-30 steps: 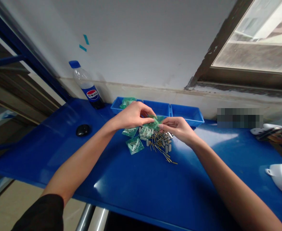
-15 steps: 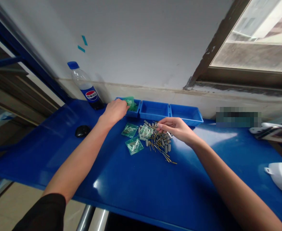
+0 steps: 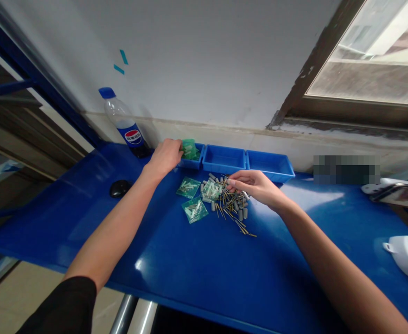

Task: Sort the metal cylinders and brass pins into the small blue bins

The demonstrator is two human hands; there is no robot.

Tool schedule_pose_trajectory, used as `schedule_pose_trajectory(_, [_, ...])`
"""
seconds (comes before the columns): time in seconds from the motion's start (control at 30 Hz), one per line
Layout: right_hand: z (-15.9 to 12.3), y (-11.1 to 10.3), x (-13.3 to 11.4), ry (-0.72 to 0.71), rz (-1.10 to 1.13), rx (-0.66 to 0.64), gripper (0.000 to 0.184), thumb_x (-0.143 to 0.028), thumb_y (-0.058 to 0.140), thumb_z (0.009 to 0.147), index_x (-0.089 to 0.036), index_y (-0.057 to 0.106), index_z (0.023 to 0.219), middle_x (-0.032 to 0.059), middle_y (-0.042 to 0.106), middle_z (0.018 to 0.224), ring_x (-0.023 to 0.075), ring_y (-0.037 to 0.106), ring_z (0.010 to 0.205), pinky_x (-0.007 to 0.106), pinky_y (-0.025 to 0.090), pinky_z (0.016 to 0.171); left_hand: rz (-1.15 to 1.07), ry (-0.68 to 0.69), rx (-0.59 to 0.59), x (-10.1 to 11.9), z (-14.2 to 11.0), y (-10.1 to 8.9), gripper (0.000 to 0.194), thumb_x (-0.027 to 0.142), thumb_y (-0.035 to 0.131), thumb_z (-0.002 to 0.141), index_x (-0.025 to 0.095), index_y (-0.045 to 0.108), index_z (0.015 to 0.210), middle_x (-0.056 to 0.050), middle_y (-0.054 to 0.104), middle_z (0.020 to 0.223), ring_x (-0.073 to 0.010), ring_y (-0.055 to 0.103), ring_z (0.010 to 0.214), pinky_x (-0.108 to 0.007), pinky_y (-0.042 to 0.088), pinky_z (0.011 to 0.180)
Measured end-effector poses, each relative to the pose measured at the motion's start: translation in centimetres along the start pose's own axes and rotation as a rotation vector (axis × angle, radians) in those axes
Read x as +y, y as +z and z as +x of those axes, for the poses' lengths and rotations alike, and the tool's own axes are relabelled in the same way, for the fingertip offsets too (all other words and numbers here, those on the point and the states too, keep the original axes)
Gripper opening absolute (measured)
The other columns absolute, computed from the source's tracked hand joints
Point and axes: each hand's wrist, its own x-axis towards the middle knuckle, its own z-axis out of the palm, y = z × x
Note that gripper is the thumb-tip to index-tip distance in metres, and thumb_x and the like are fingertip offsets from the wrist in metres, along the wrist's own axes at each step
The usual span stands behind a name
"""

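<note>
the left hand [image 3: 165, 157] is at the left bin [image 3: 191, 164], fingers curled beside the green bags [image 3: 189, 148]; i cannot tell if it grips one. the right hand [image 3: 251, 184] has thumb and fingertips close together over the metal parts [image 3: 231, 201]; whether they pinch something is not clear. two filled bags [image 3: 194, 210] lie just left of these parts, perhaps to stay separate. the other bins [image 3: 224, 166] stand in a row behind, probably for easy reach.

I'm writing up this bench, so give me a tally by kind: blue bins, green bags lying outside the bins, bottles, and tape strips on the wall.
Blue bins: 3
Green bags outside the bins: 3
Bottle: 1
Tape strips: 2
Total: 9
</note>
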Motion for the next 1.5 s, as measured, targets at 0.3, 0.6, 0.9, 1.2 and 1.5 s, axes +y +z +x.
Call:
schedule_pose_trajectory(0.3, [0.1,0.0,0.3,0.012,0.01,-0.017,0.03,-0.05,0.074,0.089,-0.021,0.076,0.096,0.0084,0.08,0.092,0.0218,0.075,0.089,0.037,0.057,0.084,0.086,-0.076,-0.037,0.1,-0.3,-0.4,0.039,0.036,0.051,0.098,0.007,0.075,0.109,-0.025,0.073,0.103,-0.0388,0.071,0.1,-0.044,0.055,0.085])
schedule_pose_trajectory(0.6, [0.0,0.0,0.1,0.008,0.003,-0.001,0.03,-0.05,0.075,0.089,-0.022,0.076,0.096,0.0076,0.079,0.091,0.0212,0.074,0.085,0.037,0.057,0.081,-0.291,0.503,-0.151,3.2,-1.8,-3.1,0.02,0.036,0.068,0.089,0.019,0.075,0.097,-0.008,0.075,0.1,-0.0216,0.067,0.094,-0.032,0.048,0.087])
schedule_pose_trajectory(0.9, [-0.1,-0.2,0.0,0.001,-0.002,0.002,0.031,-0.052,0.074,0.088,-0.022,0.076,0.096,0.0086,0.08,0.093,0.0218,0.074,0.086,0.037,0.057,0.082,0.012,0.353,-0.566,4.2,-2.6,-1.2,0.052,0.025,0.089,0.062,0.019,0.065,0.108,-0.008,0.07,0.107,-0.0203,0.063,0.083,-0.025,0.041,0.064])
schedule_pose_trajectory(1.2, [-0.1,-0.2,0.0,-0.007,0.0,0.004,0.033,-0.054,0.075,0.087,-0.022,0.076,0.096,0.0086,0.08,0.093,0.0225,0.074,0.087,0.039,0.059,0.083,-0.005,0.416,-0.522,4.2,-2.3,-0.9,0.043,0.019,0.082,0.064,0.02,0.066,0.104,-0.005,0.069,0.095,-0.0191,0.062,0.079,-0.026,0.04,0.062])
schedule_pose_trajectory(1.5, [-0.1,-0.1,-0.2,-0.012,0.004,0.003,0.029,-0.05,0.075,0.088,-0.022,0.077,0.095,0.0081,0.079,0.092,0.022,0.074,0.086,0.038,0.057,0.082,0.014,0.368,-0.517,4.2,-2.4,-0.7,0.059,0.03,0.089,0.06,0.02,0.065,0.113,-0.01,0.07,0.11,-0.0241,0.065,0.09,-0.027,0.044,0.068])
